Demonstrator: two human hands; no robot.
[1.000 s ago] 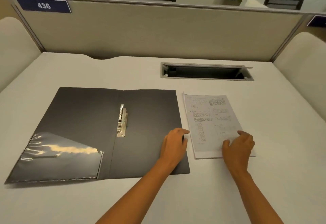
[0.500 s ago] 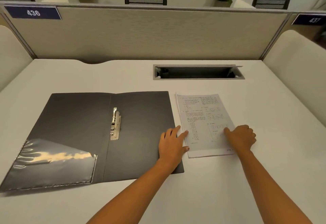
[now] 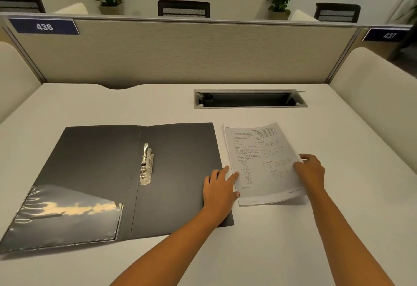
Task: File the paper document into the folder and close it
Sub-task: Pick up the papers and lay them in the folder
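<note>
Both hands grasp the paper document [image 3: 259, 161] — left hand [image 3: 220, 187] at its folder-side edge, right hand [image 3: 310, 173] opposite; folder [image 3: 126, 179] open just beside it.

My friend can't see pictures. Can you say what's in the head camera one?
Two hands, left hand and right hand, grip a printed paper document beside an open dark folder with a metal clip on a white desk.
</note>
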